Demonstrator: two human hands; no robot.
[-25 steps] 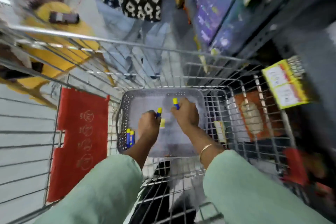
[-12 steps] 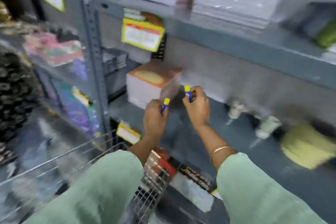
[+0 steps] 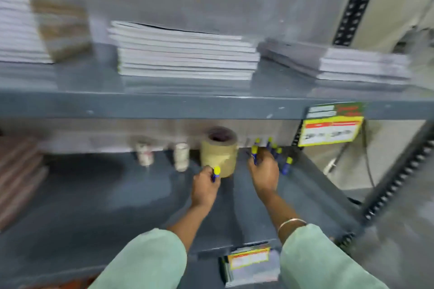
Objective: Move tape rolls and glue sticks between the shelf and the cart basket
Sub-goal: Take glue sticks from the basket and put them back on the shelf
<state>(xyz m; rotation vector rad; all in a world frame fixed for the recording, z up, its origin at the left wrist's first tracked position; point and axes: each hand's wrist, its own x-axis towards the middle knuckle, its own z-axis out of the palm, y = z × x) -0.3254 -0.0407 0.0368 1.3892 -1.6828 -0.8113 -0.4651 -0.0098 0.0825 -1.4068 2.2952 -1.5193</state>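
Both hands reach over the grey shelf (image 3: 94, 195). My left hand (image 3: 204, 189) is shut on a blue glue stick with a yellow cap (image 3: 215, 172), held just in front of a stack of brown tape rolls (image 3: 218, 150). My right hand (image 3: 264, 172) is shut on another blue and yellow glue stick (image 3: 254, 152), low near the shelf's back. Several more glue sticks (image 3: 287, 164) stand upright on the shelf just right of and behind that hand. Two small white tape rolls (image 3: 181, 156) stand left of the brown stack. The cart basket is out of view.
An upper shelf (image 3: 164, 103) overhangs the hands and carries stacks of notebooks (image 3: 185, 54). A yellow price tag (image 3: 331, 128) hangs from its edge at the right. A perforated upright post (image 3: 397, 176) bounds the shelf on the right. Reddish stacked goods (image 3: 16, 171) sit far left.
The view swung from the cart basket to the shelf. Both hands, each with a glue stick, moved from the basket to the shelf's back beside the brown tape rolls.
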